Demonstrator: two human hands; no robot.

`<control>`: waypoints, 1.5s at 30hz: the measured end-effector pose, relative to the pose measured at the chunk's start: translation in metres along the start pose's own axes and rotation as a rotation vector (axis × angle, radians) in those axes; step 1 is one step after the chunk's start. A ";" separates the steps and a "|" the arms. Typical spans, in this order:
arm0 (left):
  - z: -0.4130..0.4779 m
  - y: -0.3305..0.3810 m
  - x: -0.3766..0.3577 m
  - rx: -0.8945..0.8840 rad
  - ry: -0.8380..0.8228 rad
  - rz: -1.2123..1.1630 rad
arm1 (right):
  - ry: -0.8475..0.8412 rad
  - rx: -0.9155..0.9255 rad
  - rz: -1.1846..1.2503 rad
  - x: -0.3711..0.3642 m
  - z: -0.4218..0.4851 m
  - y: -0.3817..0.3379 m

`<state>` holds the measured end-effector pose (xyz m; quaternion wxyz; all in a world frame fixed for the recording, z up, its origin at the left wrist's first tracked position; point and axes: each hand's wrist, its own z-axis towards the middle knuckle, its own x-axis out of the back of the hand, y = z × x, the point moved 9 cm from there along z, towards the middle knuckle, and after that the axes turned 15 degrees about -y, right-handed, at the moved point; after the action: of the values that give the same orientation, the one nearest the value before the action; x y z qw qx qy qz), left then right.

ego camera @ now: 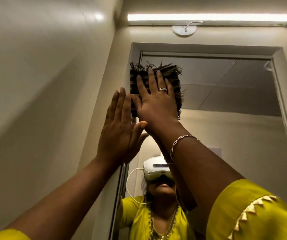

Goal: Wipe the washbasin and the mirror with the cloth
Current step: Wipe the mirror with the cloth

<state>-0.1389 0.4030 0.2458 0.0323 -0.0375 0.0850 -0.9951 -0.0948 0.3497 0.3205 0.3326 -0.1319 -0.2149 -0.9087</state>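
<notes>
The mirror [226,118] fills the right half of the view, set in a pale frame. A dark striped cloth [175,75] with frayed fringes lies flat against the glass near the mirror's top left corner. My right hand [156,99] presses flat on the cloth with fingers spread, a ring on one finger and a bracelet at the wrist. My left hand [120,127] rests flat and empty on the mirror's left frame edge, just left of the cloth. The washbasin is out of view.
A lit tube light [208,17] runs above the mirror, with a round white fitting [184,30] below it. A plain wall [43,84] stands close on the left. The mirror reflects a person in a yellow top wearing a white headset.
</notes>
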 end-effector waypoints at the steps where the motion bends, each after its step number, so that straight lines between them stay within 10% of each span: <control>1: 0.000 0.001 0.000 -0.003 -0.005 0.021 | 0.003 0.008 0.001 0.000 -0.002 0.003; 30: -0.008 -0.008 -0.017 0.038 -0.182 0.167 | 0.053 -0.309 -0.033 0.025 -0.099 0.207; 45: -0.021 0.000 -0.017 0.026 -0.168 -0.079 | 0.130 -0.492 0.056 0.011 -0.115 0.180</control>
<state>-0.1238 0.4077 0.2241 0.0007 -0.1238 0.0676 -0.9900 0.0053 0.1651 0.2787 0.3287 -0.1562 0.0383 -0.9306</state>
